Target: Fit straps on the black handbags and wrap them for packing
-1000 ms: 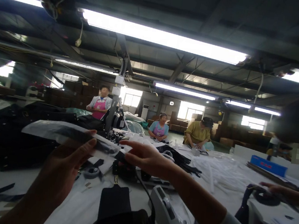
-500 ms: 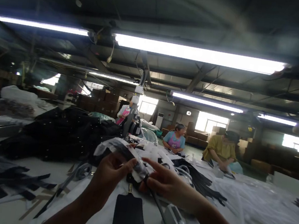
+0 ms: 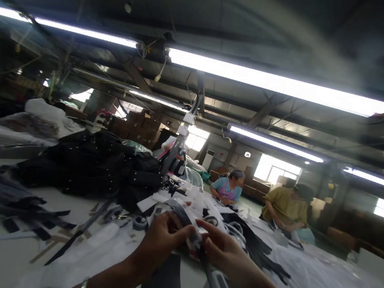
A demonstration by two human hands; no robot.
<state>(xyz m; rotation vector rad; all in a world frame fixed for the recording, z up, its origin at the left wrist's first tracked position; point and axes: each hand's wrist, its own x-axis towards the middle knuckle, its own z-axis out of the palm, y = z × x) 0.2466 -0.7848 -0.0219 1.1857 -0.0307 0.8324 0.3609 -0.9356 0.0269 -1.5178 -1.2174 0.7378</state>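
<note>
My left hand (image 3: 161, 235) is closed around a coiled dark strap in clear plastic wrap (image 3: 182, 212), its thumb pressed along the near side. At the right end of that bundle, the fingers of my right hand (image 3: 223, 248) pinch the wrapped strap, close to my left thumb. A dark length (image 3: 207, 272) hangs below my right hand towards the table; blur hides where it ends. Under my hands a flat black piece (image 3: 169, 276) lies on the table. Small rolls of strap (image 3: 140, 222) rest left of my hands.
A heap of black studded bags (image 3: 92, 163) fills the left. Dark strips (image 3: 35, 215) lie nearer on the left. More black strips (image 3: 262, 251) and a pile of white plastic (image 3: 319, 281) lie to the right. Two people (image 3: 228, 187) (image 3: 286, 207) sit across the table.
The camera view has tilted and shifted. My hands have drawn nearer together on the wrapped strap and sit slightly lower and further right in view.
</note>
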